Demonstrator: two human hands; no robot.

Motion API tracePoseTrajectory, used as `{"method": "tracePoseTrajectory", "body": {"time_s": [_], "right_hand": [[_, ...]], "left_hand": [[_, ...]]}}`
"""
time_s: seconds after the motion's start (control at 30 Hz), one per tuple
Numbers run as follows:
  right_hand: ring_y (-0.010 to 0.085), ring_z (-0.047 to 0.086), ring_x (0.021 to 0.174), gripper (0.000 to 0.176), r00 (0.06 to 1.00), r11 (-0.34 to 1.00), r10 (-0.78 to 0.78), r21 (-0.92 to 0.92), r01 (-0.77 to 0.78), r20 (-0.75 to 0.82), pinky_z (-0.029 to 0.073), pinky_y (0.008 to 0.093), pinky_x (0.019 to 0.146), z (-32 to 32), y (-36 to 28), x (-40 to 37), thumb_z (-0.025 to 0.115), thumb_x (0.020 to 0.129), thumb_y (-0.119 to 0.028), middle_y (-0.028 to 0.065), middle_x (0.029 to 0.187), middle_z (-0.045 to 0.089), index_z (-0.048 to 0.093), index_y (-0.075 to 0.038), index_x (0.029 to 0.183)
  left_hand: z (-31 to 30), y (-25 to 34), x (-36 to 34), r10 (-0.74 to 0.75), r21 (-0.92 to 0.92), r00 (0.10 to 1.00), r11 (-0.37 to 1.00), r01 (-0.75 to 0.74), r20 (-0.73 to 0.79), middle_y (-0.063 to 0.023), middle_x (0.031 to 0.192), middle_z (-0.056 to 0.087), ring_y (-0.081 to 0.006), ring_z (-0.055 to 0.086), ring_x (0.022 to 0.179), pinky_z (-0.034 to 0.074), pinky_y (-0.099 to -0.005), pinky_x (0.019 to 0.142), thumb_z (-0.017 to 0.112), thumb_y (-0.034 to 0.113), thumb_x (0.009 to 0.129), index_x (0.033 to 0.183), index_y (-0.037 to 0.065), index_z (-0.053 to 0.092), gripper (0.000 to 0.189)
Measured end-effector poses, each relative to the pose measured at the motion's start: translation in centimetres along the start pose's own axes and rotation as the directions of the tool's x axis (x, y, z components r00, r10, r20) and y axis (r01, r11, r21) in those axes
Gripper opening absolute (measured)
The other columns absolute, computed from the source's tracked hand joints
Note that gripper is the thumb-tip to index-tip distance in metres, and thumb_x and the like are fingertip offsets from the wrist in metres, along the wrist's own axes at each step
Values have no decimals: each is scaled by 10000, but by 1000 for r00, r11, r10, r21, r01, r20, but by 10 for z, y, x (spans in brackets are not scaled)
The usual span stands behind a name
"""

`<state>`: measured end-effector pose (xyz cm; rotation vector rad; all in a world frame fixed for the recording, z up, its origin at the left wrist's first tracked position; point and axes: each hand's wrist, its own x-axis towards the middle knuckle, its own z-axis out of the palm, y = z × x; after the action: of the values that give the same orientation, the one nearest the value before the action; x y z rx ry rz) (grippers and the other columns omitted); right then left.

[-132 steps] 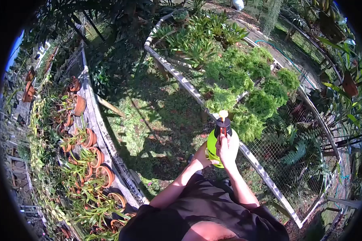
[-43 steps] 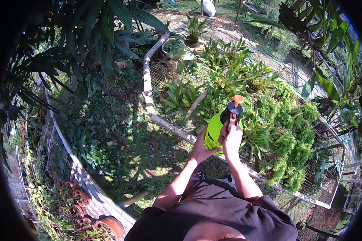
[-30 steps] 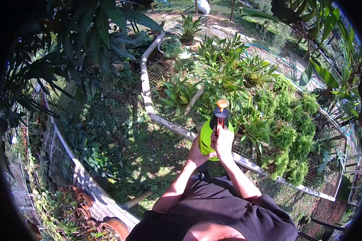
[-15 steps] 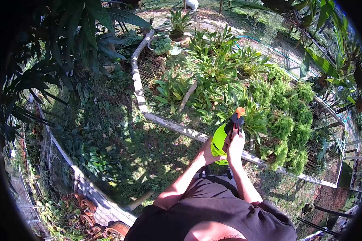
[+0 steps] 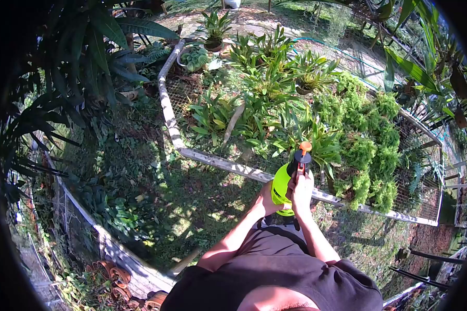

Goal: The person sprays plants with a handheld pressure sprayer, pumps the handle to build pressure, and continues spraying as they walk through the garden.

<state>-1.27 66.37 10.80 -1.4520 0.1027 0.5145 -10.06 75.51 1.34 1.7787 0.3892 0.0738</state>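
Note:
A bright yellow-green pump sprayer [image 5: 280,182] with a black head and an orange top knob [image 5: 305,146] is held in front of my body. My left hand [image 5: 268,200] wraps around the side of its bottle. At the black neck and handle, my right hand [image 5: 301,191] is closed, its fingers around the grip. Just beyond the sprayer stand leafy green potted plants [image 5: 324,147] on a wire mesh bench. To their right grow bushy, feathery light-green plants [image 5: 360,150]. The sprayer's nozzle cannot be made out clearly.
A pale wooden rail [image 5: 223,163] edges the mesh bench between me and the plants. Terracotta pots [image 5: 120,277] are stacked at lower left, beside another wooden edge [image 5: 135,269]. Dark long leaves [image 5: 96,36] hang at upper left. A green hose [image 5: 342,51] lies behind.
The view has shifted slightly, so the bench and plants sit a little further left and the near rail higher on the right. Both hands keep their hold on the sprayer.

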Motion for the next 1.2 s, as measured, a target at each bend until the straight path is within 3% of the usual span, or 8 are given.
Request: {"method": "tracePoseTrajectory", "body": {"time_s": [0.27, 0.43, 0.53, 0.63, 0.73, 0.97, 1.07, 1.2], "right_hand": [[30, 356, 437, 161, 998, 979, -50, 198, 54, -25, 261, 210, 365, -3, -22, 1, 480, 1004, -197, -53, 614, 398, 463, -83, 891], [45, 383, 431, 140, 996, 995, -83, 56, 82, 27, 307, 217, 381, 8, -31, -6, 473, 984, -172, -46, 615, 398, 532, -48, 1015], [47, 420, 439, 176, 967, 967, -254, 40, 253, 9, 337, 211, 390, 10, -17, -2, 480, 969, -186, -52, 611, 407, 541, -67, 1084], [46, 417, 439, 177, 990, 991, -135, -10, 136, 35, 327, 204, 379, 0, -12, -5, 496, 961, -166, -49, 617, 416, 522, -66, 1104], [49, 410, 436, 114, 990, 983, -138, 118, 138, -15, 320, 213, 372, -13, -9, -9, 508, 971, -174, -36, 614, 427, 486, -67, 1005], [54, 417, 428, 384, 978, 985, -110, 109, 131, -180, 299, 224, 369, -45, -4, -40, 505, 1015, -385, -25, 572, 436, 487, -86, 774], [57, 449, 438, 314, 969, 984, -130, 94, 152, -208, 319, 221, 369, -61, 9, -53, 519, 1009, -330, -13, 582, 467, 489, -80, 822], [58, 460, 442, 227, 947, 973, -145, 132, 189, -287, 326, 216, 368, -68, 14, -79, 541, 1000, -264, -5, 593, 483, 475, -74, 894]], "left_hand": [[-9, 30, 20, 62, -10, 998, 998, -62, 26, -179, 1317, 552, -296, 553, 1213, 451, -413, 1029, 896, 245, 588, 1387, 37, 413, 956], [-9, 28, 25, 35, -61, 999, 998, -36, -6, -171, 1257, 572, -294, 564, 1176, 462, -391, 1012, 952, 288, 540, 1356, 27, 416, 1011], [-9, 27, 12, 6, -72, 1000, 997, -8, -23, -166, 1242, 582, -290, 580, 1154, 474, -396, 992, 950, 294, 533, 1325, 19, 435, 984], [-6, 30, 5, 13, -54, 999, 998, -15, -32, -172, 1235, 590, -302, 583, 1152, 475, -403, 993, 946, 291, 538, 1322, 20, 444, 970], [9, 11, 3, 65, 0, 997, 998, -65, -27, -171, 1235, 595, -307, 586, 1153, 476, -406, 994, 942, 270, 542, 1329, 21, 445, 963], [27, 40, -21, 78, 40, 988, 996, -83, 130, -167, 1268, 589, -287, 582, 1177, 468, -402, 1017, 907, 234, 583, 1382, 44, 425, 953], [36, 48, -37, -10, 51, 983, 999, 0, 183, -150, 1263, 590, -275, 584, 1161, 469, -386, 1019, 930, 250, 573, 1373, 50, 430, 964], [56, 16, -53, 71, 38, 979, 996, -80, 192, -158, 1294, 568, -289, 568, 1193, 458, -394, 1033, 935, 262, 563, 1394, 51, 412, 1005]]}}
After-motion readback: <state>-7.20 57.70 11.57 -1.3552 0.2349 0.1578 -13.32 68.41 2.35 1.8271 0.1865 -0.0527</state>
